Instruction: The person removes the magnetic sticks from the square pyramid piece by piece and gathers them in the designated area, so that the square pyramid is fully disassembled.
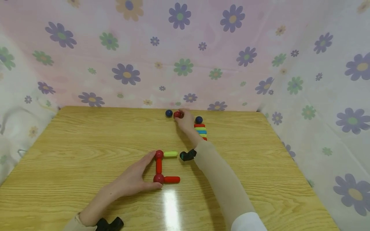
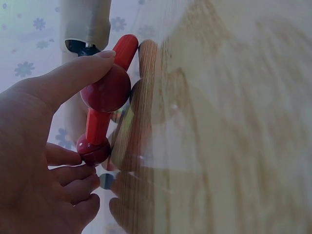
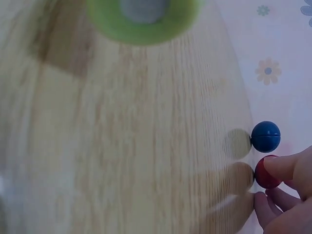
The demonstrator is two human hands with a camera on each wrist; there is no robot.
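Head view: flower-printed cloth (image 1: 156, 57) walls in a glossy wood-grain table (image 1: 86, 141), with a wide stretch of wood left of the hands. Thumb and index finger spread, the left hand (image 1: 130, 179) grips a C-shaped frame of red balls and red and yellow-green sticks (image 1: 159, 166), mid-table. Near the back edge sits a dark-blue ball (image 1: 169, 113); just beside it the right hand (image 1: 186, 122) pinches a loose red ball (image 1: 177, 114). Another dark-blue ball (image 1: 198, 120) adjoins stacked coloured sticks (image 1: 200, 132), well apart from the right edge.
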